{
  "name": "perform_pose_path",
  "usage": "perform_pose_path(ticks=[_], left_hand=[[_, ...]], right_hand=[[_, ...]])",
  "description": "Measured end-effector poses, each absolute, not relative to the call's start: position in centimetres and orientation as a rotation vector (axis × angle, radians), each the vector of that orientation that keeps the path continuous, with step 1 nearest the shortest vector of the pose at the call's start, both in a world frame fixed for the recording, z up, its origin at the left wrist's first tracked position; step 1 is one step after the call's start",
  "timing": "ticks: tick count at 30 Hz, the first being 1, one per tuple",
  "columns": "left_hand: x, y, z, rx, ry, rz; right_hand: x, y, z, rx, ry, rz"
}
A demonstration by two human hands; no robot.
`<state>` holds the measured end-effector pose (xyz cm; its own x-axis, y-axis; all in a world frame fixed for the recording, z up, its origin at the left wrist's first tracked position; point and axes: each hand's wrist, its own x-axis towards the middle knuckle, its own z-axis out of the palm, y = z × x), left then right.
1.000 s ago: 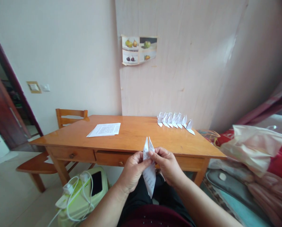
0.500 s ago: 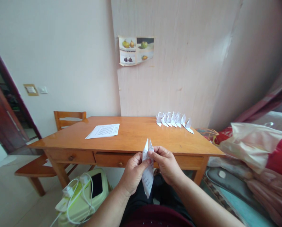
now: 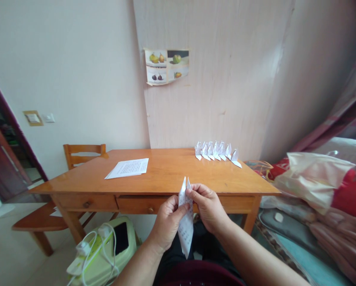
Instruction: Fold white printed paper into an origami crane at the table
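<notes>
Between hands, folded paper, apparently printed.

The view has been turned slightly right, so the table and fruit print are shown farther left and lower. The lower tip of the folded paper has been swung slightly left

Single head-worn view, forward and down past nearby hands to table and wall.

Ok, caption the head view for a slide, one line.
Left hand and right hand hold folded paper before a table bearing paper figures.
</notes>
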<state>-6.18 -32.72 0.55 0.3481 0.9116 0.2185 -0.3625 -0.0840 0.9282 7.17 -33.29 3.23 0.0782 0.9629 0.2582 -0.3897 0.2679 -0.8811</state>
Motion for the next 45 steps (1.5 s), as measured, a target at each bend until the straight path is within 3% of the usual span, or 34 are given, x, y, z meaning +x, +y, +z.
perform_pose_path(ticks=[45], left_hand=[[-6.1, -33.1, 0.4, 1.284, 0.651, 1.095]], right_hand=[[7.1, -33.1, 4.1, -0.76, -1.044, 0.943]])
